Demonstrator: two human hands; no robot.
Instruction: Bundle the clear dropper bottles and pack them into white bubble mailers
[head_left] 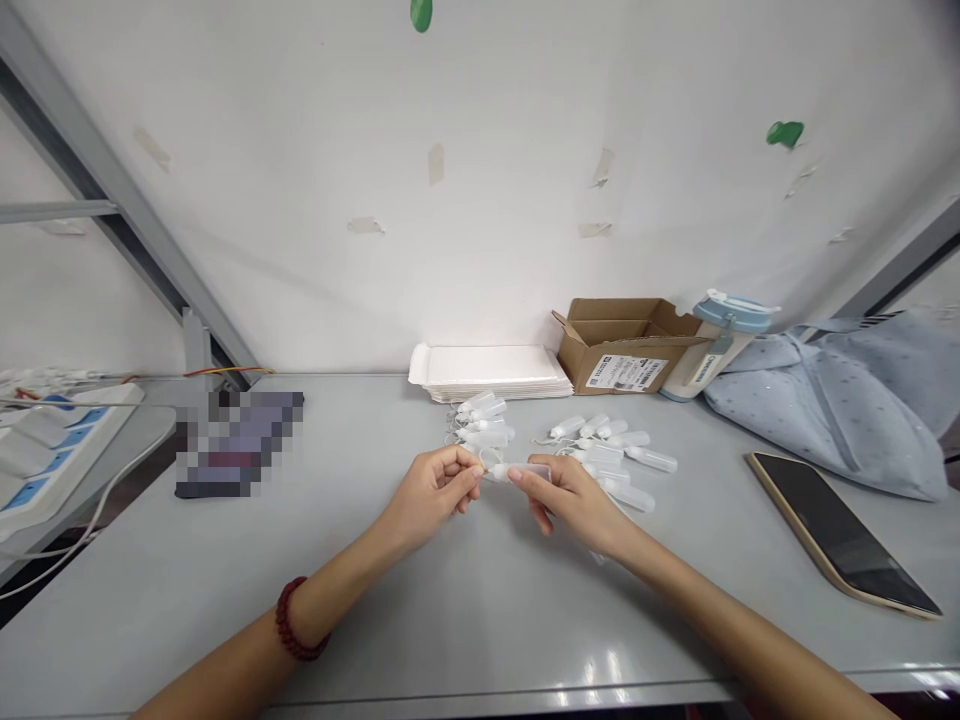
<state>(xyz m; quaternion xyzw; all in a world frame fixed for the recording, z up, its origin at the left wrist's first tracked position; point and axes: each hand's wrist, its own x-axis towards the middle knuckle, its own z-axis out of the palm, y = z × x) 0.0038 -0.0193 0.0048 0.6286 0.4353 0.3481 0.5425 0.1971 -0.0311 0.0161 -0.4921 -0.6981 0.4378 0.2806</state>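
Note:
My right hand is closed around a small translucent dropper bottle, held level with its nozzle to the left. At the nozzle end, the thumb and fingertips of my left hand are pinched together; what lies between them is too small to make out. A thin white cord loop shows just above the nozzle. Behind my hands lies a group of similar bottles with cords at their necks. More dropper bottles are spread beyond and to the right of my right hand, which partly hides some.
Against the wall are a stack of white padded envelopes, an open cardboard box, a blue-lidded cup and a blue bag. A phone lies right; a pixelated item and power strip with cables lie left.

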